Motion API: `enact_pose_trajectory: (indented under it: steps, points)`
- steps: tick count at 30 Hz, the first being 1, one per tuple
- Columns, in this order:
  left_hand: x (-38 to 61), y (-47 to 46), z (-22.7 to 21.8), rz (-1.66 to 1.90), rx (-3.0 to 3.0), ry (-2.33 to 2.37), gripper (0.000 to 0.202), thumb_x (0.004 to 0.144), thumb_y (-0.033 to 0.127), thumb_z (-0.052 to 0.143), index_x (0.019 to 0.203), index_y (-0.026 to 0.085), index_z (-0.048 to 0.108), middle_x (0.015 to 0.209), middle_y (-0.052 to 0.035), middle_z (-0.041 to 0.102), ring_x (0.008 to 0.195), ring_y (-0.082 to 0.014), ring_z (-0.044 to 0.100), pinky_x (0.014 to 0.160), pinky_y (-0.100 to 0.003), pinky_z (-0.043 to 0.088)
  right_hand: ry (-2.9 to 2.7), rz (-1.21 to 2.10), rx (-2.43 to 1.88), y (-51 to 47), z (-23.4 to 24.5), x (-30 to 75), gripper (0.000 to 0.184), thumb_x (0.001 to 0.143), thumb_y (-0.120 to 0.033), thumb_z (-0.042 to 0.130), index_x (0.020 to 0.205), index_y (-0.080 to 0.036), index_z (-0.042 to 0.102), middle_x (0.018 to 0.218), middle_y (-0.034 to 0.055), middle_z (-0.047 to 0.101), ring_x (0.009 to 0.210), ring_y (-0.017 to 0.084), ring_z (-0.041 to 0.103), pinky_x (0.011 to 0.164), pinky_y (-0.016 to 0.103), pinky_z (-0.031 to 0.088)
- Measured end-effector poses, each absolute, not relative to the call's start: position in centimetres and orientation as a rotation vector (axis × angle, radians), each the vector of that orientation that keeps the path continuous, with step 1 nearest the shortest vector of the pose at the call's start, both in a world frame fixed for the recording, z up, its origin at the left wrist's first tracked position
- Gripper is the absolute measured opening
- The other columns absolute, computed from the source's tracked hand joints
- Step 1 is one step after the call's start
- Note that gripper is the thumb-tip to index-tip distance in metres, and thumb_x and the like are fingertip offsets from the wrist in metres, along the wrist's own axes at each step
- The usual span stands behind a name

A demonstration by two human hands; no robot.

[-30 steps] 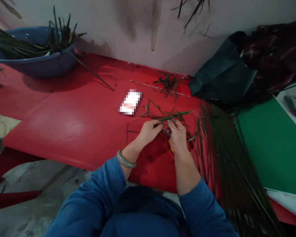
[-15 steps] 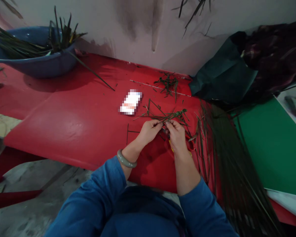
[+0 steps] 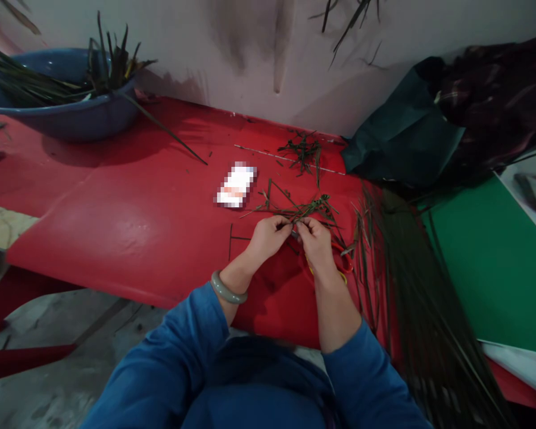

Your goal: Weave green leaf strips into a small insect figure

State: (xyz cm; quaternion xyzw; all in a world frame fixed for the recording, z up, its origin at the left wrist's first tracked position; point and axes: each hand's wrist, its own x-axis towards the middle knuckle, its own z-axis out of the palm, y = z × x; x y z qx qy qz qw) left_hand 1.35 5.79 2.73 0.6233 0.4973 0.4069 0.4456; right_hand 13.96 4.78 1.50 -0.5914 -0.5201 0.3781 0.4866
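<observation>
My left hand (image 3: 270, 235) and my right hand (image 3: 315, 238) meet over the red table (image 3: 129, 208), fingertips pinched close together. Between them they grip thin green leaf strips (image 3: 310, 207), which stick out beyond the fingers in a loose, partly knotted cluster. How the strips run inside the fingertips is hidden. A grey bangle (image 3: 227, 288) circles my left wrist. Under and beside my right hand lie scissors with red and yellow handles (image 3: 347, 262), mostly covered. Behind the hands rests a small heap of knotted leaf pieces (image 3: 302, 150).
A blurred bright rectangle (image 3: 236, 186) lies left of the strips. At the far left a blue basin (image 3: 84, 119) holds long leaves. Long dark leaves (image 3: 424, 286) spread along the right, beside a green board (image 3: 495, 268) and a dark green bag (image 3: 397, 134). A wall closes the back.
Both hands have shifted very slightly left, still pinching the strips. The far knotted end of the strips has moved a little left and up.
</observation>
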Motion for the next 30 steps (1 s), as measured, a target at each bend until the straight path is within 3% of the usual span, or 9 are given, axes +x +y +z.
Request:
enact_pose_trajectory:
  steps: [17,25,30]
  points:
    - [1.42,6.27,2.03,0.963,1.41,1.098,0.013,0.072,0.021,0.048,0.064,0.014,0.055,0.061,0.0021,0.053,0.059,-0.0083,0.046,0.059,-0.022,0.036,-1.576,0.608,-1.561,4.72,1.33,14.01,0.02,0.076,-0.032,0.041,0.079,-0.018,0.054,0.078,0.0072,0.063,0.073,0.019,0.056,0.071,0.032,0.042]
    - [1.44,6.09,2.18,0.901,1.178,1.05,0.016,0.07,0.029,0.051,0.064,0.014,0.054,0.055,0.0031,0.048,0.05,-0.0072,0.042,0.051,-0.022,0.032,-1.627,0.622,-1.546,4.84,1.62,14.02,0.02,0.077,-0.031,0.039,0.078,-0.017,0.054,0.075,0.0064,0.062,0.071,0.018,0.055,0.07,0.031,0.043]
    - [1.35,6.17,2.44,0.919,1.12,1.023,0.017,0.07,0.03,0.053,0.067,0.013,0.056,0.059,0.0017,0.053,0.052,-0.0071,0.045,0.054,-0.022,0.035,-1.629,0.687,-1.482,5.23,1.42,14.28,0.021,0.077,-0.03,0.04,0.081,-0.017,0.057,0.077,0.0049,0.063,0.072,0.017,0.056,0.069,0.03,0.044]
